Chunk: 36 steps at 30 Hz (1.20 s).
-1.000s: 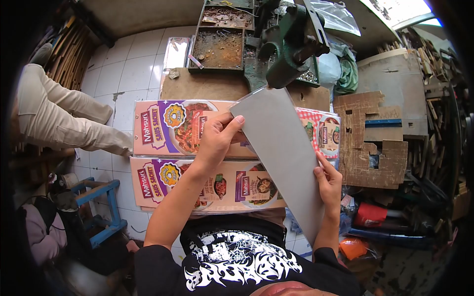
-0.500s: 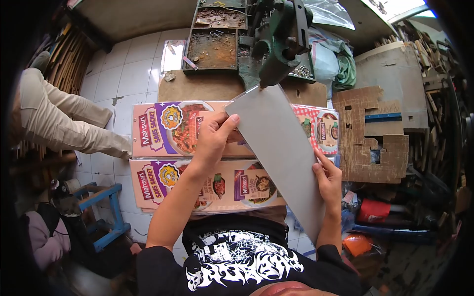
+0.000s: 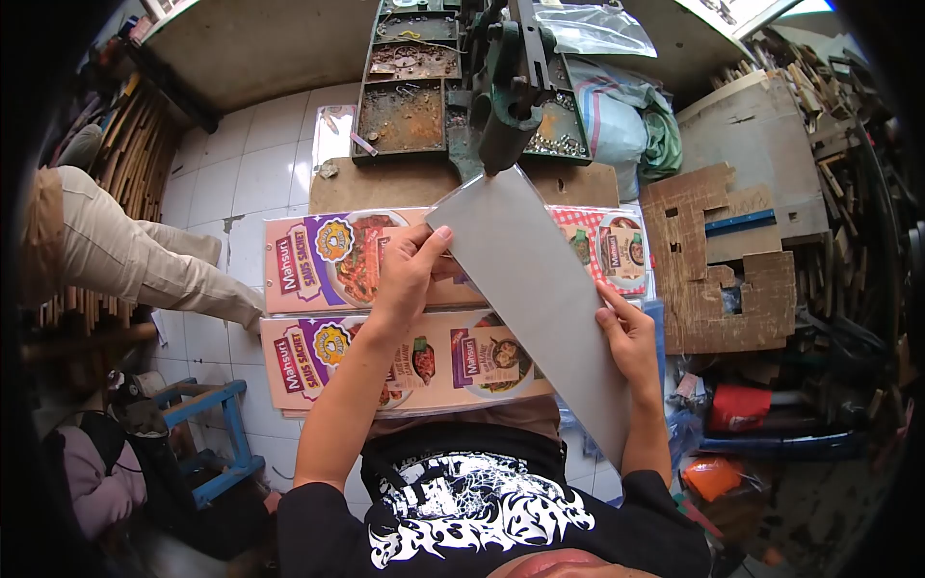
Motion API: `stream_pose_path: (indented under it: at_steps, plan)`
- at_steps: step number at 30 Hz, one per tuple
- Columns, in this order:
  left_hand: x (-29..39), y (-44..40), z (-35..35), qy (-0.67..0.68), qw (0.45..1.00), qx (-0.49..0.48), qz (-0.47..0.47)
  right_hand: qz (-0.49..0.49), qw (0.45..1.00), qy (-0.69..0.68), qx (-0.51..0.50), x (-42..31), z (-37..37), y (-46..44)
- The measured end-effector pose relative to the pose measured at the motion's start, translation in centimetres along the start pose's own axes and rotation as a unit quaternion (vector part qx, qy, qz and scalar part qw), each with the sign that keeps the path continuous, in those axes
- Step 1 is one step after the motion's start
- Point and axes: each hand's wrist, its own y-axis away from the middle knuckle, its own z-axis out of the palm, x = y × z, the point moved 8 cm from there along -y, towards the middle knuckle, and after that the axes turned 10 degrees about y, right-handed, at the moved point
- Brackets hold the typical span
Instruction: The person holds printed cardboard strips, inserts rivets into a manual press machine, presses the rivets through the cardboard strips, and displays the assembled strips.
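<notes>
A long panel (image 3: 540, 308), plain grey on its upper face, lies slantwise with its far corner under the tip of a dark green press (image 3: 508, 130). My left hand (image 3: 414, 265) pinches its left edge between thumb and fingers. Along its right edge, my right hand (image 3: 631, 339) grips with the thumb on top; the fingers beneath are partly hidden. Under the panel and my left forearm lie printed sauce-sachet signs in two rows, a far stack (image 3: 294, 262) and a near stack (image 3: 289, 364), partly covered.
Behind the signs is a brown board (image 3: 385, 188). Metal trays (image 3: 400, 116) with small metal parts flank the press. Cut brown boards (image 3: 684, 289) stand at right. A person's trousered leg (image 3: 145, 250) is at left, near a blue-framed stool (image 3: 231, 424).
The whole view has shifted slightly, with the press appearing a little further left. Both hands keep their hold on the panel, whose corner stays at the press tip.
</notes>
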Motion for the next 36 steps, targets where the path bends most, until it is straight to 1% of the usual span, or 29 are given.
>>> stream_pose_path:
  at_steps: [14,17,22,29,36]
  plan:
    - [0.47,0.02,0.53,-0.009,1.0,-0.016,0.015,-0.005,1.0,0.003,0.003,0.09,0.0,-0.01]
    - [0.44,0.14,0.45,-0.007,1.0,-0.007,0.011,-0.003,1.0,0.003,0.005,0.22,0.06,0.0]
    - [0.36,0.19,0.38,0.001,1.0,-0.007,0.016,-0.024,1.0,0.012,0.011,-0.05,-0.07,-0.02]
    - [0.37,0.24,0.47,0.009,1.0,-0.004,0.018,-0.004,1.0,0.016,0.006,-0.35,-0.24,0.16]
    - [0.1,0.0,0.05,0.003,1.0,-0.007,0.014,-0.017,1.0,-0.004,0.012,-0.33,-0.02,0.04]
